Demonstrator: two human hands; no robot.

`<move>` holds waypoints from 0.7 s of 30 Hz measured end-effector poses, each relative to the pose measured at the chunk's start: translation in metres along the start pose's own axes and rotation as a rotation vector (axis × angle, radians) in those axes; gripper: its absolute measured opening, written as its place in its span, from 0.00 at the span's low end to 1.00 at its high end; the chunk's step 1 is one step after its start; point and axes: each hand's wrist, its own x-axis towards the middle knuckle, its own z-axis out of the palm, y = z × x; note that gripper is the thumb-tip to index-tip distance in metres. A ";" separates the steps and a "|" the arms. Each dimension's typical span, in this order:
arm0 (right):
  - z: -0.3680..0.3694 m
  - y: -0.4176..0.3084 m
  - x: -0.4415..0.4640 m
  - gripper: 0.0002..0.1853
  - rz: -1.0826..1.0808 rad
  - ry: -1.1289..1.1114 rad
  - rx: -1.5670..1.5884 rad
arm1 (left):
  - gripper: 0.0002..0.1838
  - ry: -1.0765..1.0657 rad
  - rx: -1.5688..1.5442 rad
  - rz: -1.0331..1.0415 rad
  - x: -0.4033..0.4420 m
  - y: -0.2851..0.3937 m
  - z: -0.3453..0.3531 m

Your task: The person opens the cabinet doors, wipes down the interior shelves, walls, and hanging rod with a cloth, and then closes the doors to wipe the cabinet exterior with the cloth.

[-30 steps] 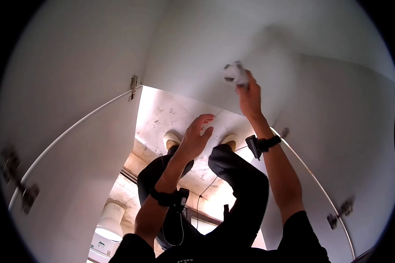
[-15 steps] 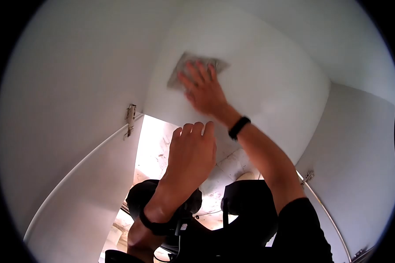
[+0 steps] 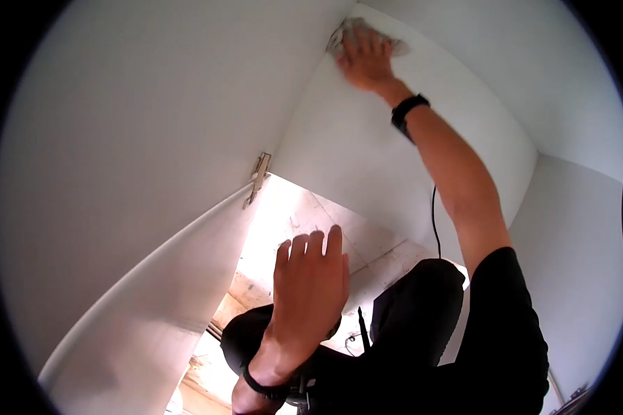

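Observation:
My right hand (image 3: pixel 368 63) presses a greyish cloth (image 3: pixel 397 47) flat against the white cabinet panel (image 3: pixel 387 145), at the far upper left corner where the panel meets the side wall. Its fingers are spread over the cloth. Nearer to me, my left hand (image 3: pixel 310 283) hangs in the air above my legs, back of the hand up. Its fingers point forward and are slightly apart, with nothing seen in them. Both wrists wear black bands.
On the left an open white door (image 3: pixel 152 297) hangs from a metal hinge (image 3: pixel 259 178). The grey side wall (image 3: pixel 574 228) is on the right. Below the panel's front edge lies a stained tiled floor (image 3: pixel 367 238). A black cable (image 3: pixel 435 221) hangs beside my right arm.
My right hand first held the cloth bunched up, then spread it on the panel and slid it up to the far left corner. My left hand turned back up, and the view shifted.

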 end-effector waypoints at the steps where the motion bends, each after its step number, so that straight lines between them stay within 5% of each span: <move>1: 0.003 -0.015 -0.020 0.34 -0.047 0.048 0.022 | 0.20 0.006 -0.002 -0.003 0.001 -0.001 0.002; 8: 0.002 -0.113 -0.203 0.26 -0.648 0.088 0.405 | 0.18 0.038 0.058 0.022 0.029 0.004 0.017; 12: 0.006 -0.102 -0.188 0.25 -0.756 0.206 0.472 | 0.17 0.022 0.136 -0.025 0.040 0.007 0.031; 16: -0.005 -0.022 -0.089 0.26 -0.315 0.128 0.163 | 0.19 0.048 0.129 0.012 0.031 0.023 0.033; 21: 0.001 0.099 -0.008 0.29 0.227 -0.097 0.264 | 0.18 0.123 0.184 0.039 0.023 0.016 0.041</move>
